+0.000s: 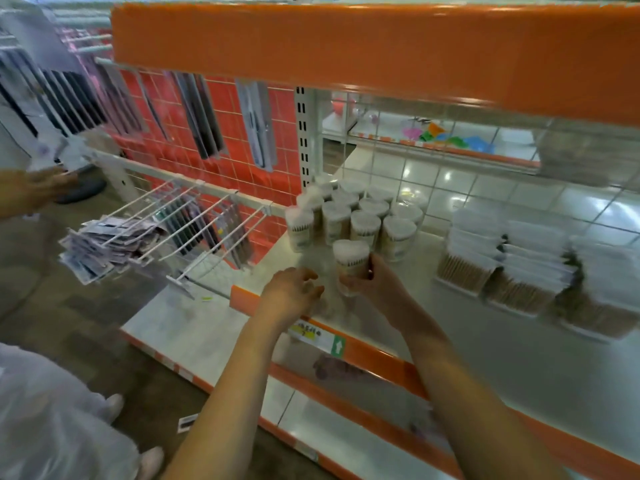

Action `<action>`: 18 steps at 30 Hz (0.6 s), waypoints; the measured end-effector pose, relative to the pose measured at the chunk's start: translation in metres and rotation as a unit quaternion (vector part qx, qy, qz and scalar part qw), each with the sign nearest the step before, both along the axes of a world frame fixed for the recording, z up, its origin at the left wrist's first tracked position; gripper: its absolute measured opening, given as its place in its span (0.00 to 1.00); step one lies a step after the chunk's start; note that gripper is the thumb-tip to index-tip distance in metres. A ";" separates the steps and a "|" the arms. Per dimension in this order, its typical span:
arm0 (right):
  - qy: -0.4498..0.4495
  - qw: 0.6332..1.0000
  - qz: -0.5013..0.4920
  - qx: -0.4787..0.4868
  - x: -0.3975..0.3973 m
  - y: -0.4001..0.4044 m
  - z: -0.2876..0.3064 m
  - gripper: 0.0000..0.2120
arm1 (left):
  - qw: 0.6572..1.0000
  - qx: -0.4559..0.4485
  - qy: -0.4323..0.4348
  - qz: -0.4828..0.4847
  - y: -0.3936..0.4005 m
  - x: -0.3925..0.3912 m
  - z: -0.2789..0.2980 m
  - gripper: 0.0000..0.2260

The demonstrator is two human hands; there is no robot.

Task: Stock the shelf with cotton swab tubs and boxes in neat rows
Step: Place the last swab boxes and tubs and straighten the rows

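Now R hand [375,284] grips tub [350,263] nr shelf [485,341] front edge, L hand [294,292] beside.

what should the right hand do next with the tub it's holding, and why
Probably slide the tub back and left and set it beside the front row of the tub cluster. The right hand grips it just in front of the rows; the left hand hovers empty beside it.
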State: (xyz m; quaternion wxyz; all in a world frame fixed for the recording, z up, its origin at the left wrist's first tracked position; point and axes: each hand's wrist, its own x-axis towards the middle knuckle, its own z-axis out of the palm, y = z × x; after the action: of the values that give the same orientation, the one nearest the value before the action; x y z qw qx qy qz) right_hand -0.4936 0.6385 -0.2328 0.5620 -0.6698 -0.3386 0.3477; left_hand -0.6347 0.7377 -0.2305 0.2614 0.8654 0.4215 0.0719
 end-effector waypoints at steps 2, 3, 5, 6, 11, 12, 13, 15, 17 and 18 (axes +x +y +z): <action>0.006 1.000 -0.007 0.000 0.003 0.006 0.001 0.22 | 1.000 -0.009 0.009 0.000 0.010 0.005 0.003 0.16; 0.012 1.000 -0.007 0.001 0.004 0.009 0.000 0.23 | 1.000 -0.007 0.017 -0.008 0.015 0.007 0.005 0.16; 0.021 1.000 -0.004 -0.005 0.005 0.015 -0.001 0.24 | 0.999 -0.013 0.003 -0.030 0.025 0.010 0.011 0.16; 0.028 1.000 -0.002 -0.009 0.005 0.017 -0.003 0.25 | 0.999 -0.018 -0.017 -0.041 0.031 0.011 0.014 0.16; 0.016 0.999 -0.020 -0.020 0.003 0.036 -0.002 0.23 | 0.980 -0.020 -0.159 -0.121 0.050 0.013 0.038 0.15; 0.019 0.999 -0.025 -0.012 0.001 0.039 0.000 0.22 | 0.976 -0.014 -0.163 -0.144 0.052 0.015 0.044 0.15; 0.021 0.999 -0.027 -0.002 -0.001 0.041 0.000 0.21 | 0.973 -0.007 -0.161 -0.166 0.055 0.016 0.050 0.16; 0.013 1.000 -0.025 0.011 -0.007 0.046 0.000 0.21 | 0.966 0.017 -0.147 -0.211 0.062 0.017 0.060 0.17; 0.001 1.000 -0.020 0.021 -0.012 0.050 -0.001 0.23 | 0.958 0.052 -0.127 -0.252 0.073 0.018 0.064 0.20; -0.002 0.999 -0.022 0.028 -0.016 0.051 -0.001 0.24 | 0.955 0.064 -0.110 -0.269 0.078 0.017 0.065 0.21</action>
State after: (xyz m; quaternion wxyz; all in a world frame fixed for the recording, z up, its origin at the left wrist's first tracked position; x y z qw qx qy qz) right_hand -0.5092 0.6898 -0.2340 0.5871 -0.6620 -0.3348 0.3240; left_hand -0.6174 0.8155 -0.1659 0.2602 0.9482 0.1365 0.1204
